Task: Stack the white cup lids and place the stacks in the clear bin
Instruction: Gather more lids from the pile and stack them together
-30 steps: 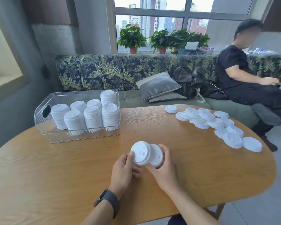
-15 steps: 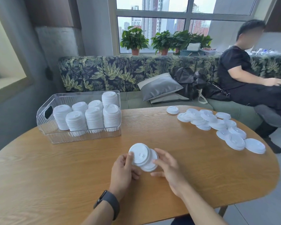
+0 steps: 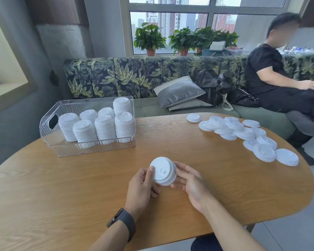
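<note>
A short stack of white cup lids is held just above the wooden table, tilted toward me. My left hand pinches its left rim with the thumb on top. My right hand holds its right side with curled fingers. The clear bin stands at the table's far left with several tall lid stacks inside. Several loose lids lie spread over the table's far right.
A leaf-patterned sofa runs behind the table with a grey cushion and a black bag. A person in black sits at the right end. Potted plants line the windowsill. A black watch is on my left wrist.
Two separate lids held side by side have been brought together into one stack between my hands. The camera view has shifted slightly.
</note>
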Demonstrator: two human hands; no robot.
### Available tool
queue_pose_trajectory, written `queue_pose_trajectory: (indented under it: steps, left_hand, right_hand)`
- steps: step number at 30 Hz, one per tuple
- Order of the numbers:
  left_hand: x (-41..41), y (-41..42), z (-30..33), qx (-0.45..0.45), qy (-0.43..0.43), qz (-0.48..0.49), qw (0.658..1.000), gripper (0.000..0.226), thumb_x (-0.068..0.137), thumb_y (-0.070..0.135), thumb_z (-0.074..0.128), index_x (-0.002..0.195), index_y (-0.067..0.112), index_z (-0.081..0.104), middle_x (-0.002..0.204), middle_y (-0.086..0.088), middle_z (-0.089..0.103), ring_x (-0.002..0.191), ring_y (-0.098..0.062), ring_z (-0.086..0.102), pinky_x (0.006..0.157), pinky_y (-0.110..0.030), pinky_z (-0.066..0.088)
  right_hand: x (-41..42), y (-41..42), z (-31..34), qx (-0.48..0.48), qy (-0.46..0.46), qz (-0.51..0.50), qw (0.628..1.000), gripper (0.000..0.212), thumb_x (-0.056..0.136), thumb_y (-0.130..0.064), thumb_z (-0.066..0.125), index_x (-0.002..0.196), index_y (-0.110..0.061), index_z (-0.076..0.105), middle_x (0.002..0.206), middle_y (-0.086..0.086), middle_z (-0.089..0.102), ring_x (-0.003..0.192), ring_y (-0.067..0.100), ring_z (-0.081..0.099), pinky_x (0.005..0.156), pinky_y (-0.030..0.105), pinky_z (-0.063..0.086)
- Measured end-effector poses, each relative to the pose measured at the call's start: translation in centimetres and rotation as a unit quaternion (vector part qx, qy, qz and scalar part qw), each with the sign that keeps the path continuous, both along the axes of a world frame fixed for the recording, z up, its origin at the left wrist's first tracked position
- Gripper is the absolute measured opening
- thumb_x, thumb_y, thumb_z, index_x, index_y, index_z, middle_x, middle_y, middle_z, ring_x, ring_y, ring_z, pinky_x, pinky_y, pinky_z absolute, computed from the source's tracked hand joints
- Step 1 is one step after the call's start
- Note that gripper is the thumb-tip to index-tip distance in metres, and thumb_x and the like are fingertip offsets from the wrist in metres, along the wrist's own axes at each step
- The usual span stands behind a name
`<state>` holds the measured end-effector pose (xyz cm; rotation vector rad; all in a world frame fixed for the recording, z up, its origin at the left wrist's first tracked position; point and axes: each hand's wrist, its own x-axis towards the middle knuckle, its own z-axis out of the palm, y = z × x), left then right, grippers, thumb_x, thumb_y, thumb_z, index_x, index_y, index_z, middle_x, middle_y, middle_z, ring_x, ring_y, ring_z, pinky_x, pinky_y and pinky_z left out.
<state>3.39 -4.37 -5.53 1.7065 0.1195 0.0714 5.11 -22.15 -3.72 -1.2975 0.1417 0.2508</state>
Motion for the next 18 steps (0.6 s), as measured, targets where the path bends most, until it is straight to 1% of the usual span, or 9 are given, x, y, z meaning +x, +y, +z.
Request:
queue_pose_trajectory:
  steps: [5, 8, 11, 14, 16, 18]
  left_hand:
    - [0.16, -0.11, -0.27, 0.018, -0.007, 0.008, 1.0, 0.035, 0.106, 0.046, 0.049, 0.105, 0.015, 0.065, 0.067, -0.013, 0.072, 0.055, -0.021, 0.064, 0.057, -0.032, 0.055]
    - [0.1, -0.12, -0.25, 0.038, -0.013, 0.015, 0.999, 0.029, 0.106, 0.044, 0.051, 0.107, 0.019, 0.064, 0.08, -0.013, 0.072, 0.052, -0.015, 0.063, 0.052, -0.025, 0.051]
    - [0.03, -0.07, -0.27, 0.04, -0.019, 0.014, 0.999, 0.026, 0.105, 0.044, 0.052, 0.108, 0.021, 0.064, 0.084, -0.013, 0.072, 0.052, -0.014, 0.062, 0.051, -0.023, 0.05]
    - [0.01, 0.0, -0.22, 0.042, -0.022, 0.017, 0.999, 0.027, 0.106, 0.044, 0.051, 0.108, 0.021, 0.064, 0.083, -0.014, 0.072, 0.052, -0.014, 0.062, 0.051, -0.023, 0.051]
    - [-0.05, 0.0, -0.16, 0.042, -0.026, 0.018, 0.999, 0.026, 0.107, 0.042, 0.05, 0.109, 0.02, 0.064, 0.082, -0.015, 0.072, 0.053, -0.013, 0.062, 0.051, -0.023, 0.051]
    - [-0.09, 0.0, -0.16, 0.04, -0.029, 0.021, 0.999, 0.026, 0.107, 0.04, 0.05, 0.108, 0.019, 0.064, 0.082, -0.016, 0.072, 0.052, -0.013, 0.061, 0.05, -0.022, 0.05]
  right_hand:
    - [0.07, -0.04, -0.11, 0.017, 0.0, 0.002, 1.0, 0.024, 0.103, -0.01, 0.057, 0.123, -0.007, 0.069, 0.111, 0.013, 0.078, 0.092, 0.024, 0.075, 0.067, 0.03, 0.058]
    - [0.04, -0.06, -0.02, 0.032, -0.002, 0.003, 0.999, 0.024, 0.102, -0.011, 0.057, 0.122, -0.006, 0.069, 0.111, 0.014, 0.078, 0.089, 0.023, 0.075, 0.069, 0.031, 0.058]
    - [-0.04, -0.06, -0.02, 0.034, -0.007, 0.009, 0.999, 0.025, 0.102, -0.013, 0.057, 0.123, -0.007, 0.069, 0.112, 0.015, 0.077, 0.09, 0.024, 0.075, 0.072, 0.033, 0.059]
    - [-0.2, 0.11, -0.12, 0.022, -0.016, 0.018, 0.999, 0.027, 0.101, -0.023, 0.062, 0.122, -0.008, 0.071, 0.112, 0.014, 0.077, 0.096, 0.026, 0.075, 0.074, 0.035, 0.059]
    - [-0.44, 0.29, -0.03, 0.007, -0.03, 0.024, 0.999, 0.03, 0.098, -0.031, 0.066, 0.118, -0.011, 0.075, 0.111, 0.012, 0.077, 0.097, 0.024, 0.075, 0.075, 0.034, 0.06]
    - [-0.6, 0.41, 0.02, -0.002, -0.039, 0.026, 0.999, 0.029, 0.098, -0.032, 0.065, 0.117, -0.013, 0.076, 0.109, 0.011, 0.078, 0.096, 0.022, 0.075, 0.076, 0.033, 0.06]
